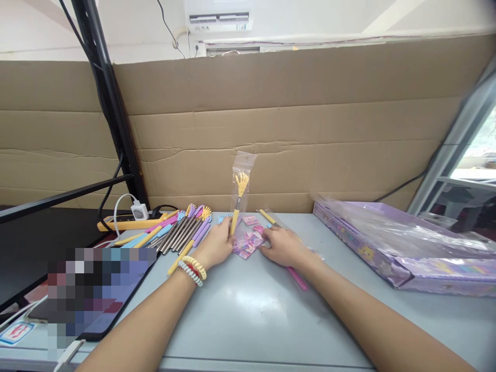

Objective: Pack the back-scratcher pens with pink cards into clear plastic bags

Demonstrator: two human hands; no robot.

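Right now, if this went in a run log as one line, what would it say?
left hand: holds yellow back scratcher upright in clear bag | right hand: on pink cards | table: scratcher pile left

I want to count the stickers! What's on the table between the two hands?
In the head view, a small pile of pink cards lies on the grey table between the left hand and the right hand; both hands touch it.

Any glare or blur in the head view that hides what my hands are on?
Head view: soft glare on the grey table below the hands; the left hand gripping the yellow back scratcher and the right hand on the pink cards stay sharp; edges bow, the right frame blurs.
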